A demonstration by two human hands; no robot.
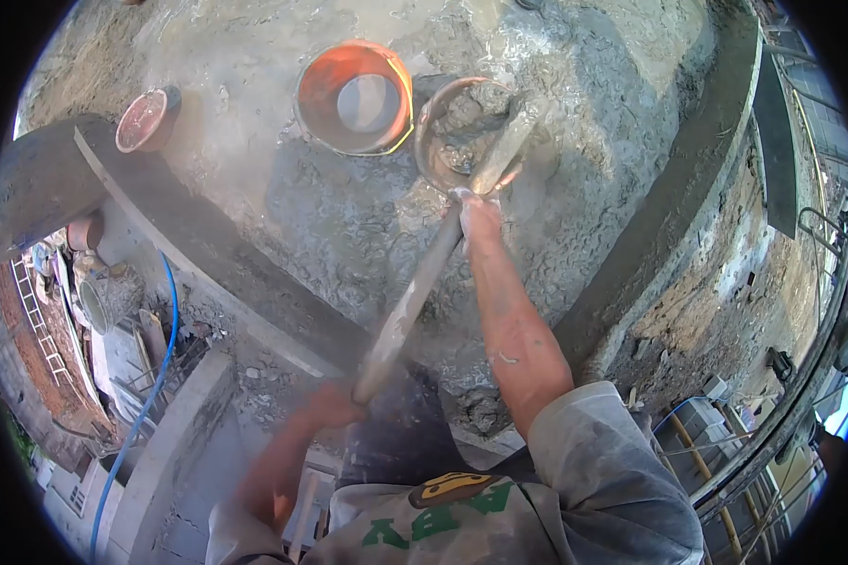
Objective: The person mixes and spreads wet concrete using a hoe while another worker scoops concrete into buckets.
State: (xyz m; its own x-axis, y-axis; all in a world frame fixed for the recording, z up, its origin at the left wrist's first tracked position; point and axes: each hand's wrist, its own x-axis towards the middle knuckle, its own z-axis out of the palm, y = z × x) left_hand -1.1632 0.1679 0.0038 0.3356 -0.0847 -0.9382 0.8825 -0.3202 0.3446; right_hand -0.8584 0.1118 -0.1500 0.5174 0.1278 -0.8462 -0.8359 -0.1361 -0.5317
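An outdoor construction site, lit by sunlight. A broad spread of wet grey cement mix [339,193] covers the ground, bounded left and right by low curved walls [226,254] smeared with the same grey. Standing in the mix are an orange bucket [317,99] and, beside it, a mud-coated bucket [428,151] holding more of it. Beyond the walls lie bare brown earth [678,363], a pale ladder [36,320], a blue hose [171,325], heaped building materials, and long poles at lower right [705,466].
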